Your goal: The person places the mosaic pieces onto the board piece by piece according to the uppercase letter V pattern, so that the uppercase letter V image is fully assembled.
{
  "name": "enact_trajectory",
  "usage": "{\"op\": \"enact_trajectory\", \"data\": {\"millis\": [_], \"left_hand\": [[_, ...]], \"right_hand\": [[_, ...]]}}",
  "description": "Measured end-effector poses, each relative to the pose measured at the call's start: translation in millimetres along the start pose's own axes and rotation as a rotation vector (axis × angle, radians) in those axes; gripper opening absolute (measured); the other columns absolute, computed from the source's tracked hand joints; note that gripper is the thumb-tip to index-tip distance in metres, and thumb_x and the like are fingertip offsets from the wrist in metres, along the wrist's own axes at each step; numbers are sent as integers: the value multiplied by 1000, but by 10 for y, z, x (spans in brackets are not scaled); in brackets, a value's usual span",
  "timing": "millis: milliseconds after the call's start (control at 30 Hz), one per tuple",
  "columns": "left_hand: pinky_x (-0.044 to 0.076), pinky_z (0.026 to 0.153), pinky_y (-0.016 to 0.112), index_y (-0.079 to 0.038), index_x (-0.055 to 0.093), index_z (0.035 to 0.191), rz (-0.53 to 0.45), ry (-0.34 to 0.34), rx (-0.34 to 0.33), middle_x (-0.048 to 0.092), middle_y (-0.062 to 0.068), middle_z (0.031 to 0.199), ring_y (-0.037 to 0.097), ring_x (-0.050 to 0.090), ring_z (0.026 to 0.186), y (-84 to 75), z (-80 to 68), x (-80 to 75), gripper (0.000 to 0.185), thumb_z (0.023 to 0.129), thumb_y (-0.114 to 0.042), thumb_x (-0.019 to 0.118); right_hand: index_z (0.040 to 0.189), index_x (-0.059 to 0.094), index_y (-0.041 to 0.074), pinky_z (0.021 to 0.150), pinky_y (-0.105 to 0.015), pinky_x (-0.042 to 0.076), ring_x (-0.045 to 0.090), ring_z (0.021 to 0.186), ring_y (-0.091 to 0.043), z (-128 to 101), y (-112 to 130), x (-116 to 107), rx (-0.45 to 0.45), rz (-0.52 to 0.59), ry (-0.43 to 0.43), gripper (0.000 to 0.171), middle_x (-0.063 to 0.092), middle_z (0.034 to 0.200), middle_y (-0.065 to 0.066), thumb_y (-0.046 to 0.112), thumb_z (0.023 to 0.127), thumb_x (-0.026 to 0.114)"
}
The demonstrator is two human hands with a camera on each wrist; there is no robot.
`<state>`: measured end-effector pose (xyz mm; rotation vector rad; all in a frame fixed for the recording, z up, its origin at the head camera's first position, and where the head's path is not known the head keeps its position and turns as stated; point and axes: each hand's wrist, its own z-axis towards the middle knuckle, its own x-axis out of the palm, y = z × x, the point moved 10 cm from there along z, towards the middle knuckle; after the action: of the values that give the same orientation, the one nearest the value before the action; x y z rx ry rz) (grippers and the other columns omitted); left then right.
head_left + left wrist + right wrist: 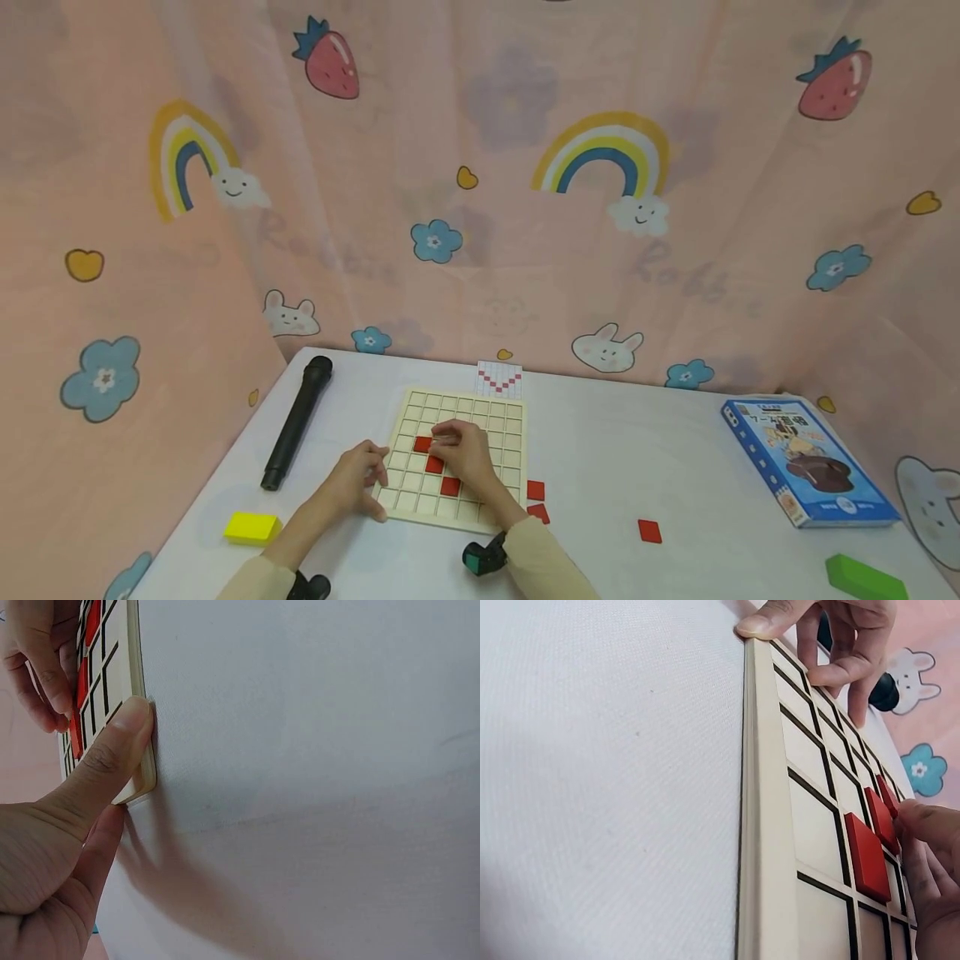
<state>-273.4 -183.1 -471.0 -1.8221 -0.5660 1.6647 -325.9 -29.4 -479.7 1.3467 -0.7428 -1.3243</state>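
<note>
A cream grid board (pixel 411 502) lies on the white table. Three red tiles sit on it in a slanting row: an upper-left tile (pixel 422 444), a middle tile (pixel 434 465) and a lower tile (pixel 450 487). My left hand (pixel 351 482) grips the board's near-left corner, thumb (pixel 124 735) on the rim and fingers along the left side. Over the board, my right hand (pixel 467 457) has its thumb (pixel 922 821) and bent fingers right at the upper tiles. I cannot tell whether a tile is pinched between its fingertips, which are partly hidden.
Beside the board's right edge lie two loose red tiles (pixel 536 490), with another red tile (pixel 649 531) farther right. A pattern card (pixel 499 380) lies behind the board. A black rod (pixel 297 423) and yellow block (pixel 252 528) are left; a blue box (pixel 810 462) and green block (pixel 866 577) right.
</note>
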Motion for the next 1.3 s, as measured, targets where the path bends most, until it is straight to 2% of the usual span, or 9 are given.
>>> {"op": "enact_trajectory", "data": {"millis": [233, 467, 700, 867, 1067, 1233, 1300], "left_hand": [[60, 82, 29, -4, 54, 67, -28, 9, 8, 58, 21, 121, 45, 53, 115, 1, -11, 6, 48, 37, 8, 90], [59, 84, 29, -5, 54, 68, -31, 10, -10, 57, 20, 124, 44, 53, 116, 26, 1, 15, 47, 39, 7, 90], [58, 87, 28, -6, 55, 67, -23, 22, -23, 57, 18, 123, 42, 51, 120, 77, 1, 16, 47, 39, 5, 90], [57, 88, 29, -5, 55, 68, -29, 28, 6, 56, 20, 124, 43, 50, 120, 51, 39, -5, 46, 40, 4, 90], [57, 88, 28, -5, 55, 68, -29, 32, -3, 56, 19, 124, 42, 50, 120, 44, 37, -17, 46, 40, 6, 90], [58, 88, 29, -4, 55, 68, -29, 32, -1, 56, 19, 123, 43, 50, 120, 27, 16, -11, 46, 40, 6, 90], [57, 88, 29, -3, 55, 68, -38, 32, -5, 56, 20, 123, 43, 50, 120, 20, 8, -15, 46, 40, 7, 90]], "right_hand": [[101, 67, -6, 74, -26, 62, 71, 87, -26, -15, -2, -11, 24, 5, 17, 20, 70, 97, -17, -3, 82, 71], [105, 65, -9, 74, -27, 62, 68, 92, -34, -95, 100, -265, -10, 50, 24, 23, 66, 105, -24, -3, 84, 69], [107, 67, -2, 78, -23, 60, 68, 93, -28, -393, 27, -777, 49, -11, -66, 25, 68, 106, -18, 1, 83, 72], [108, 68, 0, 82, -25, 60, 66, 94, -24, -651, -79, -1210, 131, -46, -162, 26, 68, 107, -13, 1, 83, 72], [112, 67, 4, 87, -25, 58, 65, 98, -23, -948, -156, -1633, 178, -125, -218, 27, 67, 111, -11, 4, 84, 71], [110, 68, 2, 80, -16, 58, 66, 92, -12, -1217, -199, -2006, 176, -164, -277, 27, 68, 109, -14, 4, 83, 72], [109, 68, 1, 72, -13, 58, 65, 88, -6, -1330, -233, -2149, 180, -183, -305, 26, 69, 107, -14, 3, 83, 72]]}}
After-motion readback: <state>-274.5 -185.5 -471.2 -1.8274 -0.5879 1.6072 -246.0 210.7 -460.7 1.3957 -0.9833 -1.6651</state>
